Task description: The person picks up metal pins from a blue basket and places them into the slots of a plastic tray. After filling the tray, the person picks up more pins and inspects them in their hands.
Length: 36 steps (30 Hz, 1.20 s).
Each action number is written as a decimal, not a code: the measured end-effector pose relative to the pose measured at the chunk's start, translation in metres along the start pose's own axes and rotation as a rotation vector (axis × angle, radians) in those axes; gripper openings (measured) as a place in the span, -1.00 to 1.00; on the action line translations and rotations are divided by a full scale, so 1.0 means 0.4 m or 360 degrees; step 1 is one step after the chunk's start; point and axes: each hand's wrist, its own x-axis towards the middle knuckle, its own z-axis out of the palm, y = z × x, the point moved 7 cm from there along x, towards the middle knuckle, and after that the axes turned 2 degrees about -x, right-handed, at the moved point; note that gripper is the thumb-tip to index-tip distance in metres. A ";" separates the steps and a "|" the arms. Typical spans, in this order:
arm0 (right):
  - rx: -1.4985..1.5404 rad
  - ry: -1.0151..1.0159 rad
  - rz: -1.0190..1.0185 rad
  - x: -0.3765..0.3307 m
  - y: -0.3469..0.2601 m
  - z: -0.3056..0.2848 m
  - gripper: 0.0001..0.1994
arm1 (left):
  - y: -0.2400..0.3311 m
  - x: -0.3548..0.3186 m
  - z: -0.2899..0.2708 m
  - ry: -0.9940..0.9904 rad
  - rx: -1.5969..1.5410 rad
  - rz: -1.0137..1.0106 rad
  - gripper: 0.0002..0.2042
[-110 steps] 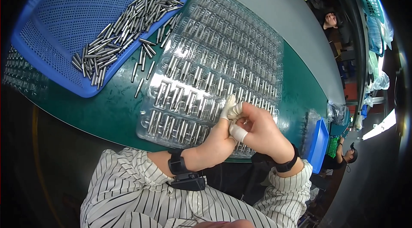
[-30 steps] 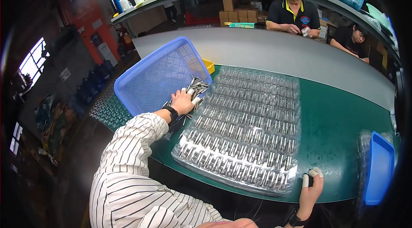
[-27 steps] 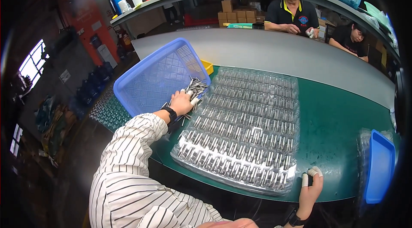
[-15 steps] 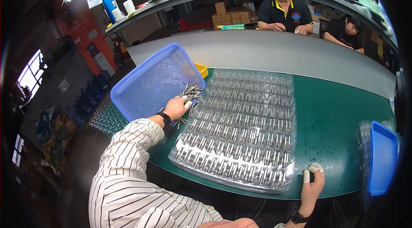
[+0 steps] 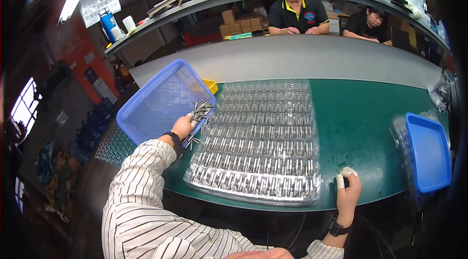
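Left hand (image 5: 183,126), now off the tray (image 5: 265,84), at pins (image 5: 201,109), long axes crisscross

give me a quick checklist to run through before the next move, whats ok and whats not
1. Left hand at the metal pins beside the blue basket's right rim: ok.
2. A pin firmly in the left hand: cannot tell, too small and partly covered.
3. Right hand clear of the clear tray: ok, it is off the tray's right side.
4. Right hand free of any part: cannot tell, the gap behind its curled thumb is dark.
5. All loose pins inside the basket: not ok, some lie outside on the green table.
6. Far rows of the tray filled: cannot tell.
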 end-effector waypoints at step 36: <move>0.0092 -0.0007 0.0180 -0.017 -0.010 0.200 -0.92 | -0.273 -0.051 -0.045 0.0229 -0.2329 -0.1174 -0.80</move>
